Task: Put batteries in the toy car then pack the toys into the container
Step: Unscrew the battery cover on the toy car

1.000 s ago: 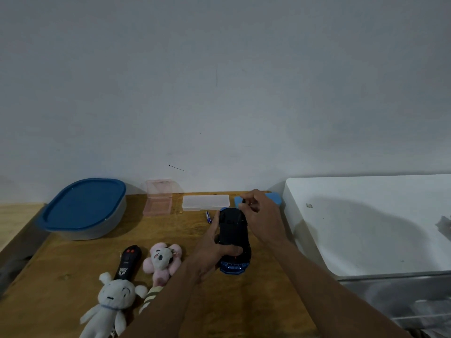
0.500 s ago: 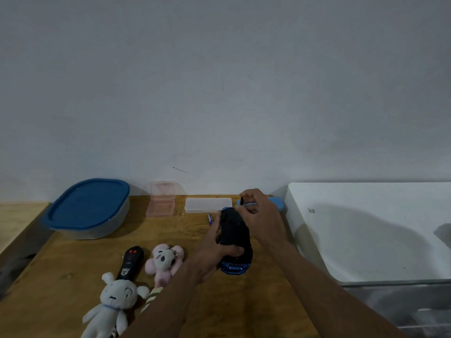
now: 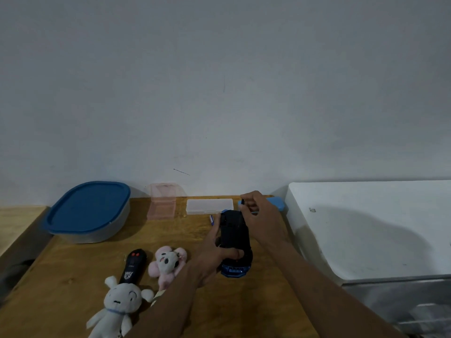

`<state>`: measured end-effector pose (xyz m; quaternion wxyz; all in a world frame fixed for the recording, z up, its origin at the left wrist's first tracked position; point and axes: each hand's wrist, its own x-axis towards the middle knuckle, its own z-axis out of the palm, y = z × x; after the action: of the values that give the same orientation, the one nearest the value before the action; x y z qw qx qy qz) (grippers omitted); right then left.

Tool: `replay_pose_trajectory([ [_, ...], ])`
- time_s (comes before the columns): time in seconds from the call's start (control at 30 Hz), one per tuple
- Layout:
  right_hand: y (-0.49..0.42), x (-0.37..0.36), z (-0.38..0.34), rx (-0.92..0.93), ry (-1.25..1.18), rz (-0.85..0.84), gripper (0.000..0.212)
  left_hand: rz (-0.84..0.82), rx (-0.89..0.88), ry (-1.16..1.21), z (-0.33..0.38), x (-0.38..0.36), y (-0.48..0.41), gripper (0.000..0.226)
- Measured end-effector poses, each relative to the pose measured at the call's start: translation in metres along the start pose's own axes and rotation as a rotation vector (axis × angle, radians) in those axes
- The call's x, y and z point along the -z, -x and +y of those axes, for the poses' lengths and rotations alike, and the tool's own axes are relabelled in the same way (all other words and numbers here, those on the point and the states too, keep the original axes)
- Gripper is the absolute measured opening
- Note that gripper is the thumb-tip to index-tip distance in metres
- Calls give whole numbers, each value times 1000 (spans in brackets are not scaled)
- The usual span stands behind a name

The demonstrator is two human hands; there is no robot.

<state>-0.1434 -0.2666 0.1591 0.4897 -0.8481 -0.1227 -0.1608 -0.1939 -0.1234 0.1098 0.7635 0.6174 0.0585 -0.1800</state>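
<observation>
A blue toy car (image 3: 234,242) lies upside down on the wooden table (image 3: 73,272), its black underside up. My left hand (image 3: 214,250) grips its side. My right hand (image 3: 262,215) hovers over the car's far end, fingers pinched on a small dark object (image 3: 242,201), probably a battery or cover. One loose battery (image 3: 211,219) lies on the table just left of the car. A container with a blue lid (image 3: 89,209) stands at the back left. A white plush (image 3: 118,304), a pink plush (image 3: 168,263) and a black remote (image 3: 133,265) lie near the front.
A pink clear box (image 3: 162,203) and a white clear case (image 3: 210,206) sit by the wall. A blue item (image 3: 277,203) shows behind my right hand. A white appliance top (image 3: 366,228) fills the right side. The table's left edge drops off.
My right hand has lifted slightly at the car's far end, still pinching the small dark piece. The left hand and the car have stayed put.
</observation>
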Motion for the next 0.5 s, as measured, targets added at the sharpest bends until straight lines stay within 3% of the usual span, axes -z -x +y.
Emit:
replay_pose_trajectory([
  [0.5, 10, -33, -19, -81, 73, 45, 15, -70, 13, -16, 5, 37, 7, 116],
])
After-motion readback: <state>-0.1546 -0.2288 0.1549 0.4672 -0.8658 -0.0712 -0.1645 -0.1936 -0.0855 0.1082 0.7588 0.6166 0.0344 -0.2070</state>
